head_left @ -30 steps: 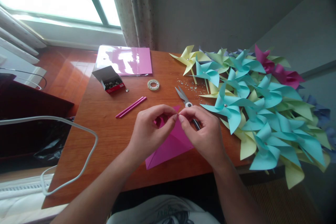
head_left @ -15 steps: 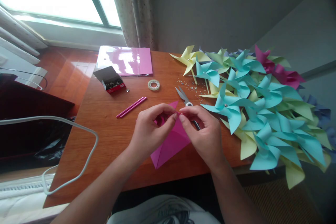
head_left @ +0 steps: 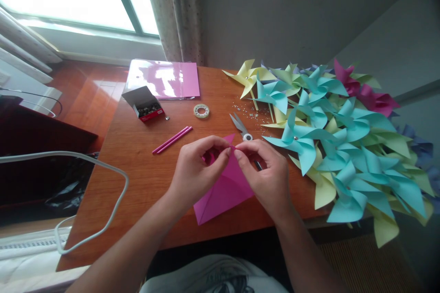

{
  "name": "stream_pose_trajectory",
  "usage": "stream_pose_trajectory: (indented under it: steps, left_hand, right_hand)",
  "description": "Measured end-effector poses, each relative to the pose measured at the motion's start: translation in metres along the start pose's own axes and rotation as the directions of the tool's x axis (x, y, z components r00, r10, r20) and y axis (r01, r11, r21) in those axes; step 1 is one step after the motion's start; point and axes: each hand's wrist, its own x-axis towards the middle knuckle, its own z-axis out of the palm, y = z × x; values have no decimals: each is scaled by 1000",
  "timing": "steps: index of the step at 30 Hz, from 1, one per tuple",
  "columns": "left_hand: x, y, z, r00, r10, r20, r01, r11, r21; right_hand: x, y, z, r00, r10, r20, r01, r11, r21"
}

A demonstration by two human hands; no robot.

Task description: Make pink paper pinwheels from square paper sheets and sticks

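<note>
Two hands, left (head_left: 194, 171) and right (head_left: 266, 174), fingertips pinched shut on magenta paper (head_left: 223, 190), pulled together for folding.

No legible text or labels

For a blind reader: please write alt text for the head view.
Left hand and right hand pinch a folded magenta paper sheet over a wooden table; grey scissors and a heap of paper pinwheels lie to the right.
</note>
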Motion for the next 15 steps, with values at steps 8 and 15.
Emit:
stream_pose_trajectory:
  steps: [8, 15]
  left_hand:
    - [0, -1, 0, 999, -12, -50, 12, 1000, -1]
    - [-3, -1, 1, 995, 60, -79, -52, 994, 98]
  right_hand:
    - [-6, 1, 5, 966, -249, -69, 235, 958, -163]
    - [-8, 3, 11, 933, -351, -78, 312, 899, -307]
